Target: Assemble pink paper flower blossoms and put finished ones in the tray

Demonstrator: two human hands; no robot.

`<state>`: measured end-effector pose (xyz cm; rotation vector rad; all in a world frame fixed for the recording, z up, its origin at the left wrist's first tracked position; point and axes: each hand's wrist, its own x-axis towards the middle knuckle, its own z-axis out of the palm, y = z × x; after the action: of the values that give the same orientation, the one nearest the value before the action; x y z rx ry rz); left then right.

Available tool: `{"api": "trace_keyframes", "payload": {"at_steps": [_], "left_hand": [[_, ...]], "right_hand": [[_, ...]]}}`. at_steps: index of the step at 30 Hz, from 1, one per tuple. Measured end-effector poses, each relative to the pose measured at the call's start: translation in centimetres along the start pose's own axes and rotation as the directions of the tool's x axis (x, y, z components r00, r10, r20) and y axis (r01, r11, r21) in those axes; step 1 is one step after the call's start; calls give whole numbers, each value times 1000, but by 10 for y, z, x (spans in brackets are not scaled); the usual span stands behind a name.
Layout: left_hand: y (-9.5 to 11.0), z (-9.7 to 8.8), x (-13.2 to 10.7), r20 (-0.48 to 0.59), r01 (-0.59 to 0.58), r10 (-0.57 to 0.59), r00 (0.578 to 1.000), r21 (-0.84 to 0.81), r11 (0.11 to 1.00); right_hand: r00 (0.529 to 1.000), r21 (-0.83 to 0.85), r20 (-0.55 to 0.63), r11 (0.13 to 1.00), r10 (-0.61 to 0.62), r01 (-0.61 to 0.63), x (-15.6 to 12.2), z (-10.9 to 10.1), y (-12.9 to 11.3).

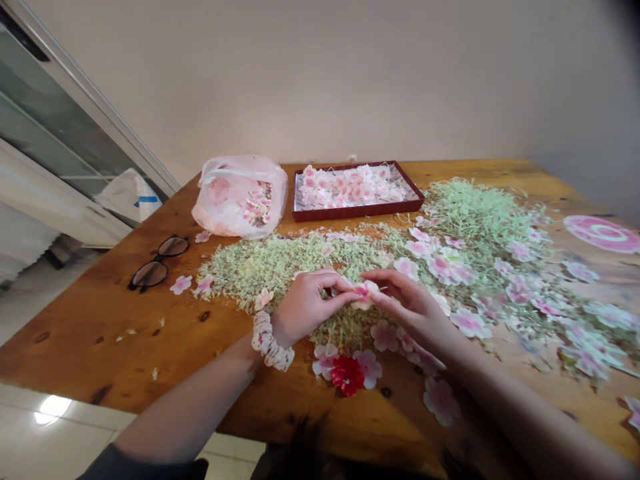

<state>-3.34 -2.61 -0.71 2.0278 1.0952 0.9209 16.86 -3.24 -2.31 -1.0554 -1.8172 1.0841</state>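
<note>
Hair: dark strands [300,453] cross the bottom edge of the view, closest to the camera and blurred; a dark sleeve [145,465] shows at lower left.

Blossom: an artificial pink blossom [365,293] is held in the air between both hands, above the tabletop, with a fine pale strand seeming to stick out on its right.

Left hand: the left hand [305,308] is curled, its fingers [335,283] nearly closed and pinching the blossom's left side. A floral scrunchie [270,343] circles the wrist.

Right hand: the right hand [410,307] comes in from the other side, its fingertips [373,275] nearly closed on the blossom's right edge.

Handling: a light fingertip pinch seems best for petals this thin, since firmer pressure could crease them.

Hidden: fingers cover most of the blossom, so its centre, its backing and the strand's attachment cannot be made out.

Beneath: pale green shreds [280,267] spread under the hands, with a red flower [347,375] on pink blossoms [367,369] just below them.

Beyond: a dark red tray [357,212] of pink blossoms [350,187] sits near the far edge of the wooden table [100,340], beside a translucent plastic bag [240,197]. Glasses [157,263] lie to the left, and a pink ringed disc [603,233] lies at right.
</note>
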Motion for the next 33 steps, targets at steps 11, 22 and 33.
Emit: {"api": "trace_keyframes", "payload": {"at_steps": [11, 22, 33], "left_hand": [[-3, 0, -1, 70, 211, -200, 977, -290, 933], [-7, -2, 3, -72, 113, -133, 988, -235, 966], [-5, -6, -8, 182, -621, 699, 691, 645, 446]], "right_hand": [[984, 209, 18, 962, 176, -176, 1, 0, -4], [927, -480, -181, 852, -328, 208, 8, -30, 7], [837, 363, 198, 755, 510, -546, -4, -4, -7]]}}
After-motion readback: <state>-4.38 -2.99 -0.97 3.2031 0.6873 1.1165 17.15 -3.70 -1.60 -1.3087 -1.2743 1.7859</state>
